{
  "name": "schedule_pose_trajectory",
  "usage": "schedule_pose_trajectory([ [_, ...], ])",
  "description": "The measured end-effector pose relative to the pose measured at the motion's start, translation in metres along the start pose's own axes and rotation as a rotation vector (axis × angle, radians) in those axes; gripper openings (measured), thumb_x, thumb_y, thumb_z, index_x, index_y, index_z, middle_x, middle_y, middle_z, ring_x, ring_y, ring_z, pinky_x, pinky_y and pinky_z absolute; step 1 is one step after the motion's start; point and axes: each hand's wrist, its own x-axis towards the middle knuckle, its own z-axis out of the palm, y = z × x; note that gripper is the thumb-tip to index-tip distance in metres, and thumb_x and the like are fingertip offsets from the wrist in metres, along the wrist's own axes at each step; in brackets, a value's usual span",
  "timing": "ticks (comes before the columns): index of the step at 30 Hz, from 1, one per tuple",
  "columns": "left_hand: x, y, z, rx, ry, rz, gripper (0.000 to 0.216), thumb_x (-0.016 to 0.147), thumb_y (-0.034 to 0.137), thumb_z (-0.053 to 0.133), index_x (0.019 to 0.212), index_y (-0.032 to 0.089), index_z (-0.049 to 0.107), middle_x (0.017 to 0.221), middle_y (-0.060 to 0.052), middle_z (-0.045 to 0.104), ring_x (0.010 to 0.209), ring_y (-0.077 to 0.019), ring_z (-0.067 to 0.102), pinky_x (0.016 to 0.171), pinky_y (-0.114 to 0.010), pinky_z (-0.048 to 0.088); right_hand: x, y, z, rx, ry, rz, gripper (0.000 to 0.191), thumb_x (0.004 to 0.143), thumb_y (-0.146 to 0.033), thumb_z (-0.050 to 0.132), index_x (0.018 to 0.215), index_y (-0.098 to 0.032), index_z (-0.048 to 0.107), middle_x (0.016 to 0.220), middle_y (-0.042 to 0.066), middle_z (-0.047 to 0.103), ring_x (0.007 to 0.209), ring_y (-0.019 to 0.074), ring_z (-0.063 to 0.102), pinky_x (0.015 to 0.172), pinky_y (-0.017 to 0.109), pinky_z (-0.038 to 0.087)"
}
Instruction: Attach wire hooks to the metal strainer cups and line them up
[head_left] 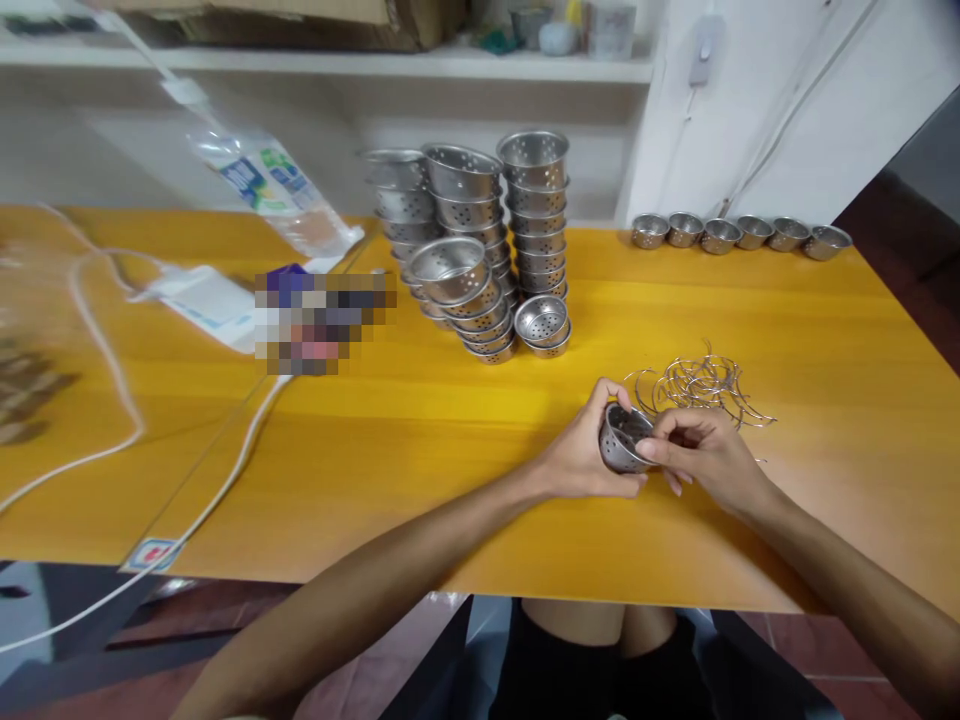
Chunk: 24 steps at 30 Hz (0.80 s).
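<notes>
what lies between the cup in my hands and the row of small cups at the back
In the head view, a loose pile of wire loops lies just beyond the held cup; past it, bare yellow table up to the row.

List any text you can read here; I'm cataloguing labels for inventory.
Nothing reads clearly.
Plastic bag: blue and green print, too blurred.
White packet: blue print, too blurred.
Sticker on the table edge: red mark, too small.
Perforated cup in the left hand: no marking visible.
</notes>
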Motion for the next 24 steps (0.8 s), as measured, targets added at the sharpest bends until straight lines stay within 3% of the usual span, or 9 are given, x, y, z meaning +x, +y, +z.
schedule_pose_trajectory([
  [7,-0.0009,0.0014,0.0003,-0.024,-0.007,-0.001,0.067,0.070,0.015,0.084,0.109,0.026,0.032,0.086,0.008,0.053,0.062,-0.0039,0.048,0.055,-0.016,0.041,0.0009,0.0029,0.0004,0.022,-0.022,-0.004,0.039,0.085,-0.048,0.091,0.072,-0.019,0.069,0.047,-0.006,0.056,0.039,0.0084,0.055,0.042,0.019,0.038],
  [14,-0.0019,0.0009,-0.0023,-0.048,-0.039,-0.062,0.070,0.070,0.018,0.087,0.109,0.026,0.030,0.086,0.008,0.056,0.060,-0.0043,0.049,0.055,-0.017,0.041,0.0009,0.0056,-0.0023,0.134,-0.069,0.029,0.035,0.084,-0.044,0.093,0.075,-0.020,0.070,0.047,-0.008,0.055,0.040,0.0096,0.056,0.047,0.022,0.057],
  [19,-0.0040,-0.0014,-0.0030,-0.013,-0.020,-0.079,0.070,0.069,0.019,0.087,0.110,0.027,0.030,0.092,0.005,0.058,0.063,-0.0056,0.052,0.055,-0.018,0.043,0.0005,0.0038,-0.0012,0.132,-0.080,0.034,0.035,0.082,-0.042,0.095,0.074,-0.019,0.070,0.047,-0.007,0.056,0.042,0.0099,0.060,0.048,0.020,0.056],
  [24,-0.0031,0.0019,-0.0025,-0.010,-0.007,-0.100,0.068,0.069,0.018,0.087,0.108,0.027,0.031,0.092,0.005,0.058,0.064,-0.0054,0.051,0.056,-0.017,0.044,0.0019,0.0039,0.0035,0.148,-0.043,0.022,0.039,0.080,-0.046,0.095,0.073,-0.019,0.068,0.044,-0.008,0.052,0.037,0.0085,0.053,0.044,0.020,0.055],
])
